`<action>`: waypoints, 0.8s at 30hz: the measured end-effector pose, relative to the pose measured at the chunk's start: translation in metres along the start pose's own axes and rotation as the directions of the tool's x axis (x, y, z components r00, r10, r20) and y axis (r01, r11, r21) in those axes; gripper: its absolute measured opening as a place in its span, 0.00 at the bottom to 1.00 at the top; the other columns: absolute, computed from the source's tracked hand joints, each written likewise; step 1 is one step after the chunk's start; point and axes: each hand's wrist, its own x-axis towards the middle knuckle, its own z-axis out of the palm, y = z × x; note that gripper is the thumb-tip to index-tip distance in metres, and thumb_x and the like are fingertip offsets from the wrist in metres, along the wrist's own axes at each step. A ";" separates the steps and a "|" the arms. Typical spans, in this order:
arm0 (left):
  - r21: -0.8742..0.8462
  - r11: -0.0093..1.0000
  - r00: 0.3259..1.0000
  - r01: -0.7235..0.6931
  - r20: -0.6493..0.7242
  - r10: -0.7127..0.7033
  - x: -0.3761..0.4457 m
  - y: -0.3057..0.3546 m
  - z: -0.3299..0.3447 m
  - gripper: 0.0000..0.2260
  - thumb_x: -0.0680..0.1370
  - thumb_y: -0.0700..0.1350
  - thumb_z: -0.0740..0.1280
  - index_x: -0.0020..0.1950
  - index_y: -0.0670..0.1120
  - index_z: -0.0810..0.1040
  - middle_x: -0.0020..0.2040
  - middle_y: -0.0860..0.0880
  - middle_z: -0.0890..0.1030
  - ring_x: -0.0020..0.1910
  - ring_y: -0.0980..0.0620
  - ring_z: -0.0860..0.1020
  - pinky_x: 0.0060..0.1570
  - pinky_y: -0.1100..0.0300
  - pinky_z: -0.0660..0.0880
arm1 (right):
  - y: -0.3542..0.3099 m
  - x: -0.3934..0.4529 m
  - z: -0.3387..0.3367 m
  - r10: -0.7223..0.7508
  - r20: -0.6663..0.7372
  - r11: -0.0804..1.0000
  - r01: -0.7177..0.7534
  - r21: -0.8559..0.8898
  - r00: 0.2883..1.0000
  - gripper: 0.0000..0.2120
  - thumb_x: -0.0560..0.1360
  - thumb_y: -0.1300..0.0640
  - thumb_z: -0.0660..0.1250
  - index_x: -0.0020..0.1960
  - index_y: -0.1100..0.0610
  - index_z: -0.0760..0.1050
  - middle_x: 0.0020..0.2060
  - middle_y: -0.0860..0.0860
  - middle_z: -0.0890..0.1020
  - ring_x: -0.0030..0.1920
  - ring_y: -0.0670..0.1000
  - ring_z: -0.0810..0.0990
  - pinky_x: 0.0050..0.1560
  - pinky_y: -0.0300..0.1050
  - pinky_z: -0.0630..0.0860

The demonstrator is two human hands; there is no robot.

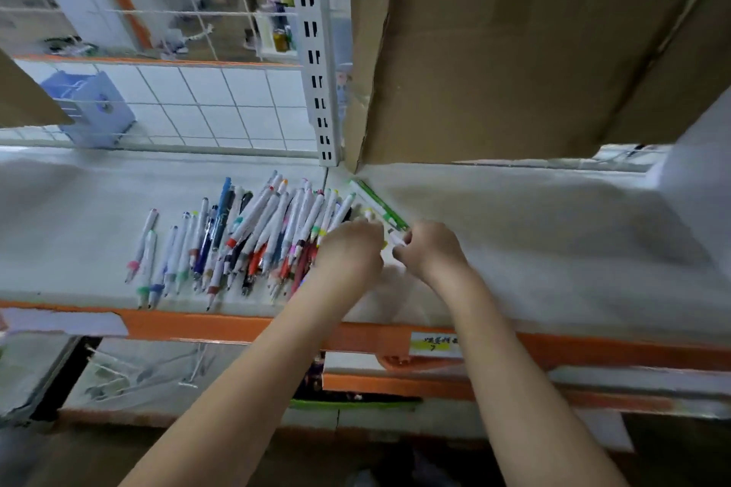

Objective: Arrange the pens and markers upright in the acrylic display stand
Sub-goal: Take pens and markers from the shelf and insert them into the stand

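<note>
A heap of white pens and markers with coloured caps lies flat on the white shelf, left of centre. My left hand is curled at the heap's right edge, gripping pens there. My right hand sits just beside it and pinches the end of a white marker. A green-and-white pen lies just behind both hands. Between and under my hands something clear and faint shows, too blurred to name. No acrylic stand is plainly visible.
A large cardboard box stands at the back right of the shelf. A perforated white upright and a wire grid close off the back. An orange shelf edge runs along the front. A blue container sits behind the grid.
</note>
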 end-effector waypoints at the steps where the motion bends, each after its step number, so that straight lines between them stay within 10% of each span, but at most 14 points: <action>1: -0.025 0.999 0.999 -0.040 -0.013 0.040 0.002 0.004 0.000 0.12 0.79 0.40 0.59 0.62 0.42 0.70 0.57 0.44 0.75 0.54 0.44 0.76 0.38 0.56 0.66 | 0.008 -0.005 -0.005 0.023 -0.037 0.999 -0.022 0.041 0.999 0.13 0.70 0.59 0.64 0.30 0.61 0.65 0.26 0.55 0.66 0.32 0.58 0.67 0.25 0.45 0.59; 4: -0.140 0.978 0.986 -0.153 -0.084 0.142 0.007 0.026 -0.007 0.09 0.78 0.41 0.60 0.57 0.43 0.74 0.54 0.44 0.77 0.50 0.43 0.77 0.39 0.56 0.70 | 0.039 -0.026 -0.028 0.061 -0.176 0.973 -0.019 0.231 0.982 0.08 0.74 0.58 0.64 0.40 0.63 0.74 0.31 0.56 0.76 0.34 0.58 0.76 0.32 0.49 0.77; 8: -0.328 0.901 0.956 -0.284 -0.175 0.237 0.015 0.072 -0.023 0.11 0.77 0.44 0.64 0.58 0.45 0.76 0.53 0.46 0.78 0.48 0.44 0.77 0.41 0.57 0.72 | 0.090 -0.061 -0.069 0.163 -0.365 0.906 0.007 0.423 0.917 0.08 0.75 0.55 0.66 0.51 0.57 0.76 0.42 0.51 0.79 0.37 0.47 0.77 0.29 0.28 0.69; 11: -0.453 0.821 0.935 -0.346 -0.238 0.263 0.020 0.114 -0.038 0.10 0.75 0.45 0.67 0.56 0.47 0.77 0.50 0.48 0.80 0.48 0.46 0.78 0.42 0.59 0.69 | 0.133 -0.089 -0.099 0.236 -0.463 0.848 0.052 0.528 0.854 0.06 0.74 0.55 0.68 0.50 0.54 0.76 0.44 0.49 0.81 0.48 0.50 0.80 0.47 0.41 0.76; 24: -0.829 0.303 0.854 -0.470 -0.341 0.392 0.005 0.357 -0.061 0.05 0.75 0.42 0.69 0.48 0.51 0.76 0.40 0.56 0.79 0.34 0.62 0.76 0.36 0.69 0.71 | 0.319 -0.214 -0.205 0.294 -0.656 0.873 0.085 0.481 0.695 0.11 0.75 0.58 0.68 0.55 0.53 0.72 0.42 0.41 0.78 0.44 0.41 0.78 0.48 0.40 0.76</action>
